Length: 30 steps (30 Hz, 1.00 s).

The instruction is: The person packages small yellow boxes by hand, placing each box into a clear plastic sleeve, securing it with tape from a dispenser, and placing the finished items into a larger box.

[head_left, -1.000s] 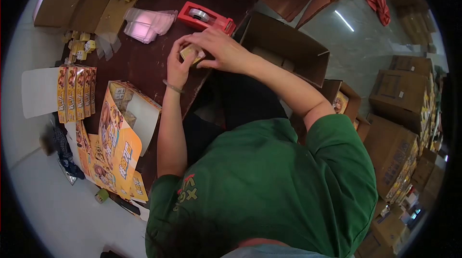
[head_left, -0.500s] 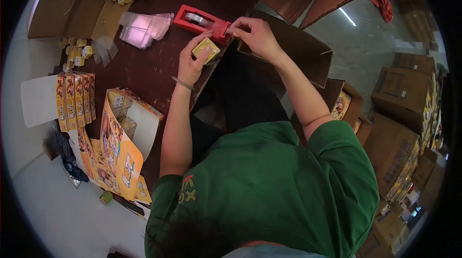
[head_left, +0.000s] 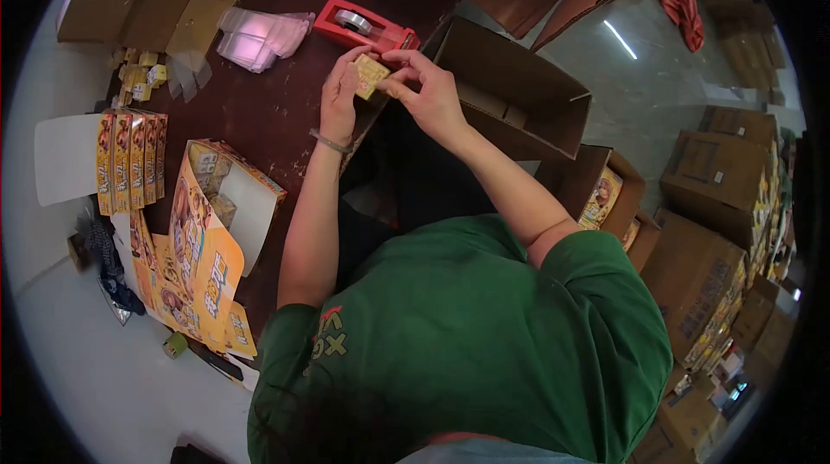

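Note:
A small yellow box [head_left: 370, 76] is gripped by my left hand [head_left: 339, 101], its fingers wrapped along the box's left side. At the box's right edge, the thumb and fingers of my right hand [head_left: 425, 94] are pinched together; whether they hold a bit of tape is too small to tell. Just beyond both hands stands a red tape dispenser [head_left: 367, 25] with a roll of tape. Left of the dispenser lies a pile of clear plastic sleeves [head_left: 262, 38] on the dark red table [head_left: 259, 118].
An open printed display box [head_left: 251, 235] holds small boxes at the left. Beside it stand several orange printed boxes [head_left: 130, 161]. More yellow boxes [head_left: 138, 76] lie at the far left. An open carton [head_left: 519, 88] is right of the table, with stacked cartons [head_left: 718, 170] beyond.
My right hand has moved from the tape dispenser's end to the box's right edge. The box in my left hand is turned to another angle. The whole view has shifted slightly.

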Each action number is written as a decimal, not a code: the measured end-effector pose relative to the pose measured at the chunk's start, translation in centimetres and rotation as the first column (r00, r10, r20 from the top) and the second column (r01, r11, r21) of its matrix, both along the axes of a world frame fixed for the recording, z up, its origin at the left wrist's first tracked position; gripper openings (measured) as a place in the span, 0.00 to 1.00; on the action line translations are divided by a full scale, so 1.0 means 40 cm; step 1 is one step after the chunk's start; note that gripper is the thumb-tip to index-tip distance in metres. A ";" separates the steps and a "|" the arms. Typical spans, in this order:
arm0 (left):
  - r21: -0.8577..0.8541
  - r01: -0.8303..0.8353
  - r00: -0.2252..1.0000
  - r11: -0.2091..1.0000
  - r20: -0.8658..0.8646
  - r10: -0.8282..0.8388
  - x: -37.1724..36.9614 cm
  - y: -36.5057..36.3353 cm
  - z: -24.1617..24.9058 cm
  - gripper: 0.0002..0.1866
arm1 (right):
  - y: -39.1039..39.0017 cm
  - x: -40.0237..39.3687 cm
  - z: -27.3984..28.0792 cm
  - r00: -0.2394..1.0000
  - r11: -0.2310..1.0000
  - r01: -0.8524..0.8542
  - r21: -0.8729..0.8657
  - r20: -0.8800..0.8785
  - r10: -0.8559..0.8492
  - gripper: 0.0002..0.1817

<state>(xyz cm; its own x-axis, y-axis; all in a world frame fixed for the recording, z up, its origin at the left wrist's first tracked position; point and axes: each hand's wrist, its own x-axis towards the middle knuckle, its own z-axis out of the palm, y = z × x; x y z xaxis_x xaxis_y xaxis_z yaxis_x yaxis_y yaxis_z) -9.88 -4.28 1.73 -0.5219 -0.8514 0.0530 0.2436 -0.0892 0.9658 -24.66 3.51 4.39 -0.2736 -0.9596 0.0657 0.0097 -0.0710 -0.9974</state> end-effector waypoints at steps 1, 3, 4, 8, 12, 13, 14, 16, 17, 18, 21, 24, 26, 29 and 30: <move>-0.011 0.002 1.000 1.000 0.004 -0.002 0.005 0.005 0.007 0.18 | -0.005 0.004 -0.007 1.000 1.000 0.017 0.003 -0.025 -0.017 0.14; -0.014 0.003 0.998 1.000 0.059 -0.003 0.016 0.017 0.016 0.18 | -0.005 0.014 -0.022 0.996 0.999 0.046 0.010 -0.078 -0.045 0.17; -0.014 0.004 0.994 1.000 0.108 -0.003 0.018 0.015 0.022 0.18 | -0.001 0.016 -0.028 0.985 0.997 0.041 0.066 -0.168 -0.029 0.18; 0.308 -0.173 0.979 0.936 -0.050 0.197 0.024 0.018 0.016 0.15 | 0.020 0.010 -0.107 0.805 0.991 -0.018 -0.129 -0.589 -0.062 0.26; 0.824 0.135 0.885 0.550 -0.349 0.307 0.117 0.118 -0.053 0.18 | 0.096 0.033 -0.078 0.586 0.820 -0.441 -0.366 -0.809 -0.046 0.35; 0.772 0.272 0.839 0.575 -0.482 0.251 0.141 0.167 -0.067 0.21 | 0.099 0.040 -0.082 0.601 0.775 -0.487 -0.403 -0.798 -0.037 0.36; 0.821 0.182 0.862 0.541 -0.398 0.313 0.159 0.206 -0.014 0.23 | 0.094 0.043 -0.075 0.631 0.731 -0.570 -0.375 -0.770 0.097 0.38; 0.851 0.109 0.863 0.514 -0.338 0.376 0.224 0.257 0.075 0.23 | 0.089 0.058 -0.013 0.722 0.785 -0.563 -0.259 -0.616 0.315 0.37; 0.740 -0.083 0.890 0.668 -0.246 0.383 0.285 0.280 0.080 0.22 | 0.088 0.072 0.025 0.753 0.802 -0.567 -0.187 -0.512 0.413 0.37; 0.576 -0.267 0.900 0.773 -0.137 0.414 0.344 0.311 0.088 0.22 | 0.087 0.087 0.052 0.788 0.842 -0.539 0.003 -0.350 0.506 0.35; 0.146 -0.720 0.686 0.678 0.001 0.728 0.588 0.347 0.151 0.19 | 0.030 0.145 0.097 0.757 0.768 -0.634 0.087 -0.135 0.640 0.32; -0.410 -0.815 0.413 0.409 0.083 0.907 0.756 0.261 0.286 0.20 | -0.044 0.262 0.126 0.712 0.726 -0.682 -0.088 -0.310 0.631 0.32; -0.647 -0.722 0.223 0.245 0.117 0.968 0.851 0.185 0.322 0.22 | -0.088 0.341 0.160 0.642 0.663 -0.741 -0.107 -0.400 0.654 0.32; -0.625 -0.712 0.213 0.321 0.243 0.946 0.956 0.124 0.206 0.26 | -0.147 0.472 0.165 0.568 0.620 -0.778 -0.104 -0.539 0.622 0.33; -0.591 -0.716 0.234 0.371 0.298 0.926 0.971 0.109 0.164 0.28 | -0.167 0.514 0.150 0.531 0.610 -0.789 -0.067 -0.574 0.623 0.32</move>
<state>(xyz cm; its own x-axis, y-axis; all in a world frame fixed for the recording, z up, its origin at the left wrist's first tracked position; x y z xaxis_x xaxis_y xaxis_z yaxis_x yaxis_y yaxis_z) 28.98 0.09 8.28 0.4529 -0.8029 0.3876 -0.5143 0.1199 0.8492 -4.11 -3.18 10.39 0.6326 -0.7241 0.2748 -0.2468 -0.5248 -0.8147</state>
